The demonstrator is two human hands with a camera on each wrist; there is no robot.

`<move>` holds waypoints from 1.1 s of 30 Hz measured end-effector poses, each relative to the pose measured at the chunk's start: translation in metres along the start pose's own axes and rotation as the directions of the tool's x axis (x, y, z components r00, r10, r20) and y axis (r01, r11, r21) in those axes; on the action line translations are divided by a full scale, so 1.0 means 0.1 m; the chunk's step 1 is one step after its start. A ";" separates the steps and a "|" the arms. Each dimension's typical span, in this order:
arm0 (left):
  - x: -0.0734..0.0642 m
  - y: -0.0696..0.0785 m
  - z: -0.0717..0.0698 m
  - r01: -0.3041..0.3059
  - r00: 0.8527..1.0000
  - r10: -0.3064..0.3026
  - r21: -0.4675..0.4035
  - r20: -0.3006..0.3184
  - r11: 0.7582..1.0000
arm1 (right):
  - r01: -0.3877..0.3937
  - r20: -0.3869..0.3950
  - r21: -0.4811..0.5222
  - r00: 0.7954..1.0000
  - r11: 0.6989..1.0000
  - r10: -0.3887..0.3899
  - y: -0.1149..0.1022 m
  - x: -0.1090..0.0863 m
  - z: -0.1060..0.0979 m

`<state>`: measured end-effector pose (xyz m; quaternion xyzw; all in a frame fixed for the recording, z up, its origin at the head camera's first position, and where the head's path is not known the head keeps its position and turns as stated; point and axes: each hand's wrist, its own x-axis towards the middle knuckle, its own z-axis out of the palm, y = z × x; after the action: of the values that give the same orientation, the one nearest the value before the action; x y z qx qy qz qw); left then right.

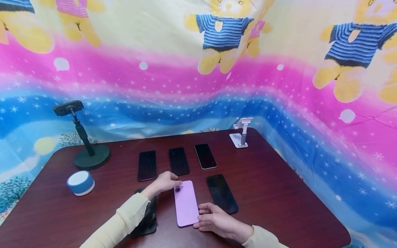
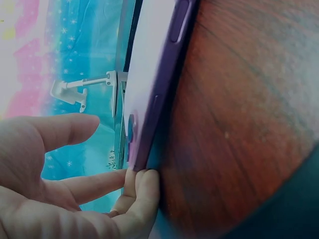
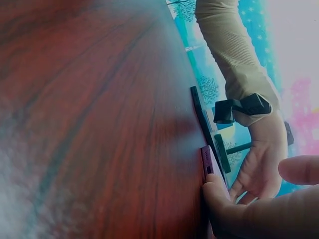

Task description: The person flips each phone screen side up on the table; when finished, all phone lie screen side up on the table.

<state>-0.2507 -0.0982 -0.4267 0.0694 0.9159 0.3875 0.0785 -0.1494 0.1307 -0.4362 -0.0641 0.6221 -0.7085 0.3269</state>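
Observation:
A pink smartphone [image 1: 187, 208] lies back up on the dark red table, its camera lenses at the far end. My left hand [image 1: 165, 182] reaches to that far end; in the left wrist view its fingertips [image 2: 148, 181] touch the phone's end edge while the thumb stays raised off it. At the near right corner is my right hand [image 1: 218, 221], fingers loosely extended. The right wrist view has a fingertip [image 3: 213, 185] against the phone's edge beside the charging port. A black phone [image 1: 221, 193] lies just right of the pink one; another [image 1: 151, 218] is partly hidden under my left forearm.
Three dark phones form a row farther back: left [image 1: 147, 165], middle [image 1: 179, 161] and right [image 1: 205, 156]. A dark green stand [image 1: 92, 156] and a blue-and-white round object [image 1: 81, 183] are at left. The white phone stand [image 1: 242, 134] is back right, before a bear-print curtain [image 1: 173, 82].

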 end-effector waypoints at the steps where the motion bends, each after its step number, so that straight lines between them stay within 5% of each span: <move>1: 0.00 0.00 0.00 -0.001 1.000 0.001 -0.020 0.000 1.000 | 0.002 0.001 0.000 1.000 1.000 -0.002 0.00 0.00 0.00; 8: 0.00 -0.07 0.06 0.004 0.996 0.023 -0.307 0.085 0.952 | 0.028 0.005 -0.019 1.000 0.999 -0.028 -0.02 0.00 0.00; 14: -0.02 -0.13 0.06 -0.020 0.994 0.056 -0.335 0.099 0.942 | 0.012 -0.003 -0.029 1.000 1.000 -0.012 -0.02 0.02 -0.01; 19: -0.06 -0.13 0.03 -0.015 0.989 0.075 -0.413 0.131 0.911 | 0.000 -0.018 -0.051 1.000 0.999 -0.001 -0.01 0.03 -0.01; 29: -0.10 0.00 0.04 -0.002 1.000 0.013 -0.457 0.021 0.889 | -0.005 -0.054 -0.105 0.999 0.994 -0.001 -0.01 0.06 0.01; 33: -0.13 0.08 0.02 -0.007 0.999 0.024 -0.469 0.028 0.883 | -0.009 -0.062 -0.153 0.998 0.988 0.000 -0.03 0.07 0.03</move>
<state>-0.2374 -0.0938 -0.4209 0.0621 0.7931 0.5968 0.1051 -0.1548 0.1240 -0.4349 -0.0656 0.6847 -0.6595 0.3031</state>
